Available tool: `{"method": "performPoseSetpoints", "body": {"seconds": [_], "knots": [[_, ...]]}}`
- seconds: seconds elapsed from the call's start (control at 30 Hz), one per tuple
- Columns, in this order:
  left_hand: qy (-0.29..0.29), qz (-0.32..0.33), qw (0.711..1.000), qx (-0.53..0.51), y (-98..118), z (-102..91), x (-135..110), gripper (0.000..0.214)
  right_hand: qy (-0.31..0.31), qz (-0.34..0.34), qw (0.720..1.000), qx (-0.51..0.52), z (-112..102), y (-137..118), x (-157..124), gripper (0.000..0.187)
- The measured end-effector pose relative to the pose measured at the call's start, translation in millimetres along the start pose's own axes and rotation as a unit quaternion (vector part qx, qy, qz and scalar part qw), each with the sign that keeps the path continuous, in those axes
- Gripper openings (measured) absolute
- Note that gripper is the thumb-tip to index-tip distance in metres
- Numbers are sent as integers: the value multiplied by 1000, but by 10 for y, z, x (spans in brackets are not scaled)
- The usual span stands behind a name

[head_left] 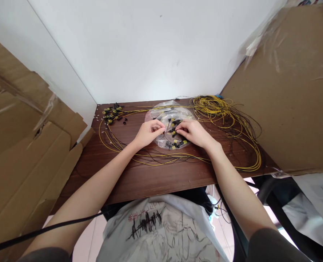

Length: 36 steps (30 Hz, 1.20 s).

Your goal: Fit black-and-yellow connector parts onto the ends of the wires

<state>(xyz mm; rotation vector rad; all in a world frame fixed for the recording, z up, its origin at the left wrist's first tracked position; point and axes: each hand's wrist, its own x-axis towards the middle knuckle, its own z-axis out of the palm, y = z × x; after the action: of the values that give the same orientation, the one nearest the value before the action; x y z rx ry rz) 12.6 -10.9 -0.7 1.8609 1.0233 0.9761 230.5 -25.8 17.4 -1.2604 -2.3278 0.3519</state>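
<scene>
A clear plastic bag (164, 142) lies spread on the brown table, with small black and yellow connector pieces (174, 133) scattered over it. Over the bag's left side, my left hand (150, 133) is closed in a pinch, thumb against fingers. A thin dark wire end shows at those fingertips; what they grip is too small to make out. Opposite it, my right hand (194, 132) has its fingers pinched together at the black pieces. Whatever sits between those fingertips is mostly hidden. Long yellow and black wires (178, 155) loop around both hands on the table.
A bunch of wire ends with black and yellow connectors (112, 113) lies at the back left. Coiled yellow wire (212, 105) sits at the back right. Cardboard (287, 91) stands on the right, more cardboard (22, 145) on the left. A white wall (150, 51) closes the back.
</scene>
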Motion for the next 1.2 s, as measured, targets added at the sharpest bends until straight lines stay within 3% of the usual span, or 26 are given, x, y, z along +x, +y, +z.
{"method": "performPoseSetpoints", "body": {"seconds": [0.73, 1.03, 1.2], "knots": [[-3, 5, 1000, -7, -8, 2, 1, 21, -37, 33, 998, 34, -89, 17, -9, 18], [-2, 5, 1000, 11, 3, -5, 2, 20, -16, 9, 999, 38, -73, 25, -19, 24], [-1, 7, 1000, 7, -2, -3, 0, 21, 38, 13, 998, 52, -86, 31, -19, 29]]}}
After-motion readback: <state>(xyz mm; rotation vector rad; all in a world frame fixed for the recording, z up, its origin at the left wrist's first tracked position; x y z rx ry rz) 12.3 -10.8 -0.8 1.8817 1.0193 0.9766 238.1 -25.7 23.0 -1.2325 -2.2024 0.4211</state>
